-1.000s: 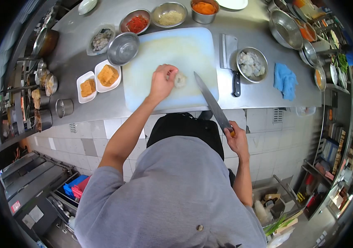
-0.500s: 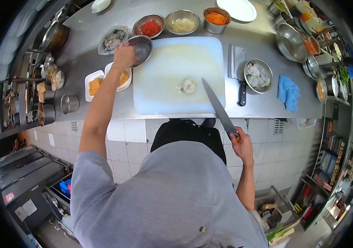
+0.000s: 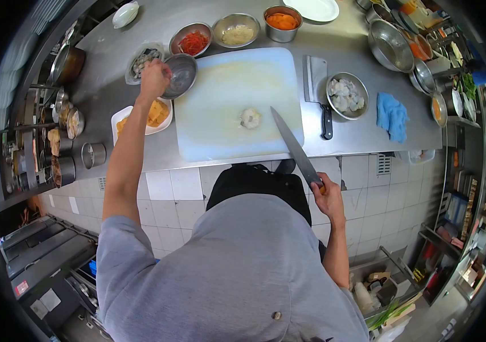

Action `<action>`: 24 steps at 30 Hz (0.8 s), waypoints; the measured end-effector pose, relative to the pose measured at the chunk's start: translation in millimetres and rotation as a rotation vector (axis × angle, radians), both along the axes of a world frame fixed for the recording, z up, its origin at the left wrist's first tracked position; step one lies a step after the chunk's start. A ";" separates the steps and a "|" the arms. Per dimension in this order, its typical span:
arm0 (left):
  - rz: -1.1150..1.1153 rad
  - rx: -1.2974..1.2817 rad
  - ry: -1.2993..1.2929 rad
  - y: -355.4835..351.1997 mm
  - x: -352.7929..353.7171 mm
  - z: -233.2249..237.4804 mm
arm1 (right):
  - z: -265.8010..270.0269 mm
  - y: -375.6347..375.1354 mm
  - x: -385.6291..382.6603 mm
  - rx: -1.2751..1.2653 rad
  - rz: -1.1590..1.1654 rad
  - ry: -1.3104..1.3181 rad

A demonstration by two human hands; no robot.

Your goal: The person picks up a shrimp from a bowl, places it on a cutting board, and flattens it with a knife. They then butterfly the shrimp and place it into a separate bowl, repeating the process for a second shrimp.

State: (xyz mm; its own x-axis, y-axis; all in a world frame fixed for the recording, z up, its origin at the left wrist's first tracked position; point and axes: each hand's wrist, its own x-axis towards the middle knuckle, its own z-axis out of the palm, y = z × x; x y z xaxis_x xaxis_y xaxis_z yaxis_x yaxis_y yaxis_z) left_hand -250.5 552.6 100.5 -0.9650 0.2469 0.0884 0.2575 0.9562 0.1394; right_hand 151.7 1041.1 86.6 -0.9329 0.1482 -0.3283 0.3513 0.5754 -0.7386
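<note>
My right hand (image 3: 328, 196) grips the handle of a large kitchen knife (image 3: 295, 147), its blade slanting up over the front right of the white cutting board (image 3: 214, 137). A peeled shrimp (image 3: 251, 118) lies curled on the board, left of the knife tip. My left hand (image 3: 156, 78) reaches to the board's upper left with curled fingers, between a metal bowl (image 3: 182, 77) and a clear bag of grey shrimp (image 3: 142, 64). It overlaps the bowl's left rim; whether anything is between the fingertips is hidden. A bowl of peeled shrimp (image 3: 346, 96) stands right of the board.
A cleaver (image 3: 316, 80) lies beside the board, near a blue cloth (image 3: 392, 117). Behind are bowls of red strips (image 3: 193, 43), pale shreds (image 3: 237, 35) and an orange ingredient (image 3: 282, 21). White dishes of yellow pieces (image 3: 158, 114) sit at left.
My left hand has shifted slightly up and left, toward the bag. The knife and the shrimp on the board stay nearly in place; the whole view has shifted a little.
</note>
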 end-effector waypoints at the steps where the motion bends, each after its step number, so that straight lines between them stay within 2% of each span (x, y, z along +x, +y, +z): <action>1: -0.008 -0.020 -0.004 3.6 2.5 3.5 | 0.0 0.4 -0.4 0.009 0.006 0.002; 3: -0.027 -0.056 -0.013 15.0 9.3 8.6 | -4.0 1.8 1.4 -0.003 0.000 0.031; 6: -0.174 0.077 0.117 47.9 28.5 19.0 | -5.0 2.1 2.2 -0.005 -0.014 0.019; 8: -0.320 0.224 0.127 79.6 52.6 8.3 | -6.0 1.4 2.3 -0.011 -0.018 0.010; 10: -0.202 0.356 -0.275 127.7 101.6 4.7 | -11.7 2.4 3.7 -0.024 -0.023 0.023; 12: -0.130 0.385 -0.410 164.2 139.8 -14.9 | -15.2 3.3 4.9 -0.035 -0.036 0.013; 14: -0.118 0.408 -0.376 188.8 163.1 -38.0 | -14.7 1.8 6.2 -0.053 -0.048 0.007; 17: -0.052 0.525 -0.407 213.7 168.0 -42.1 | -15.0 1.8 7.4 -0.036 -0.037 0.033; 21: -0.082 0.793 -0.518 262.2 160.5 -7.0 | -18.9 2.7 9.4 -0.033 -0.031 0.037; 24: -0.205 1.019 -0.505 317.2 148.8 17.3 | -11.3 1.2 6.3 -0.037 -0.032 0.016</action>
State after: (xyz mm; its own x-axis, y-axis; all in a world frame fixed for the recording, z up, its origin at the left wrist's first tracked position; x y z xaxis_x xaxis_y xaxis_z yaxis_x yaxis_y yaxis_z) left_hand -101.7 869.8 117.8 -0.8971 0.4392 -0.0478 0.0900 0.2876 0.9535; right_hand 158.0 1042.3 75.3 -0.9332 0.1659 -0.3187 0.3566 0.5366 -0.7648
